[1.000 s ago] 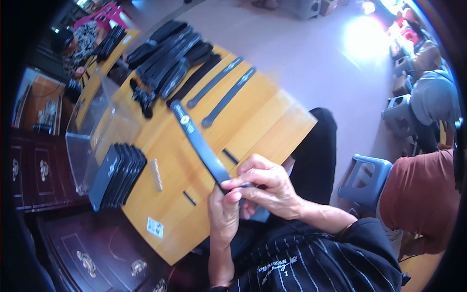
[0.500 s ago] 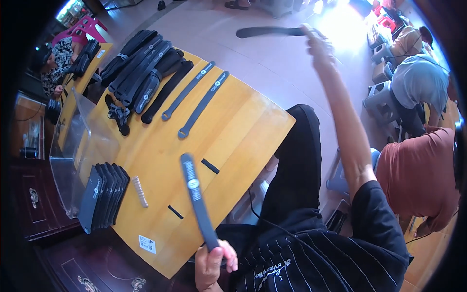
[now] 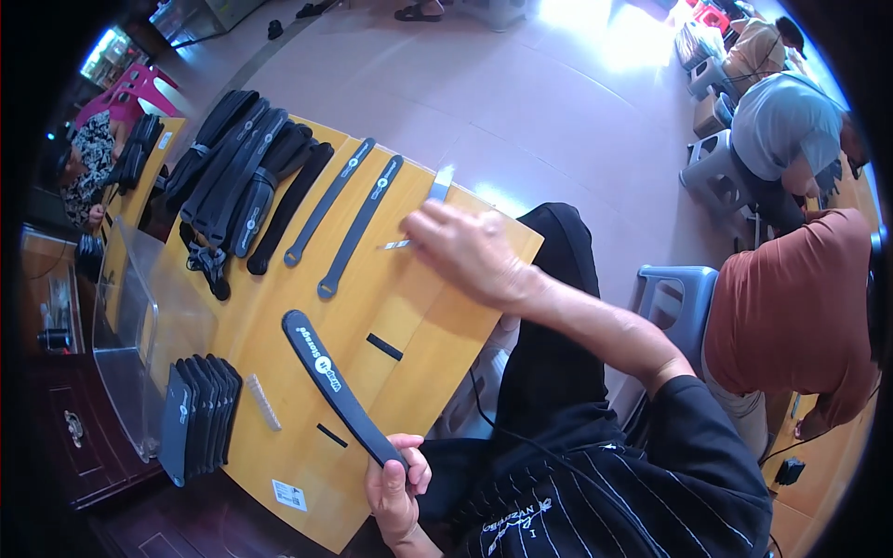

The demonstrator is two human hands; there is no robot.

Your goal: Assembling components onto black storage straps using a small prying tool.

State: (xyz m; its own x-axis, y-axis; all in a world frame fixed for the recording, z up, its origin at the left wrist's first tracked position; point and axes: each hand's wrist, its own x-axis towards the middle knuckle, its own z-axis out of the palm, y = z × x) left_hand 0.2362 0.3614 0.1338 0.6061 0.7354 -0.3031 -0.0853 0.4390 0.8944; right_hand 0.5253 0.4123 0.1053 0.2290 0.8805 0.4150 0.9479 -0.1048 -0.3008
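Swung in from over the floor [image 3: 549, 139], the right hand [image 3: 465, 249] blurred above the counter [image 3: 437, 312], grip unclear; the nearer left hand [image 3: 394, 493] pinched the strap [image 3: 337, 391] low, its length slanting forward-left.

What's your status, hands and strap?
Left hand gripping dark strap near one end; right hand blurred over table, grip unclear; two straps lying to its left.
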